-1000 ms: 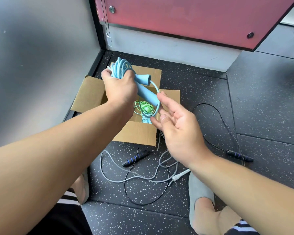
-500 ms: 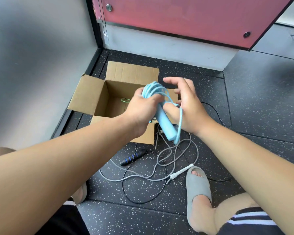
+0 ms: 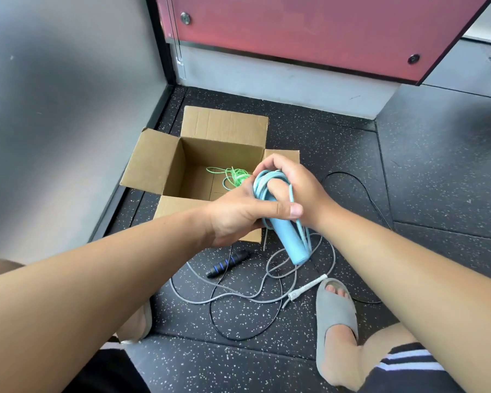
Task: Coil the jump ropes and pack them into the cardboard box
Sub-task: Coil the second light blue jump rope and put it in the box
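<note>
The left hand is clenched round the light-blue jump rope, gripping it where the coiled loops meet the handle, its thumb laid across the front of the bundle; the right hand closes over the same bundle from the far side, fingers curled over the top of the loops, so both hands are grasping the one rope. The thick blue handle sticks out below the hands; its long axis runs from the grip down and toward the person, leaning a little to the right, with the free end hanging above the floor; a loop of cord hangs alongside it.

The relation that matters is where the cardboard box lies from this bundle: its open mouth is just beyond and to the left of the hands, which sit over its near right corner; the left hand is the nearer to the opening. By my reckoning the bundle needs to travel forward and left, and the handle to tip flatter, to go in without catching the near wall.

A green jump rope already lies coiled on the box floor, toward the right side. On the floor below the hands a grey jump rope sprawls uncoiled, crossed by a black jump rope whose blue-banded handle lies near the box's front wall; these two are not yet packed. A grey sandal stands just beside the grey rope's white end.
</note>
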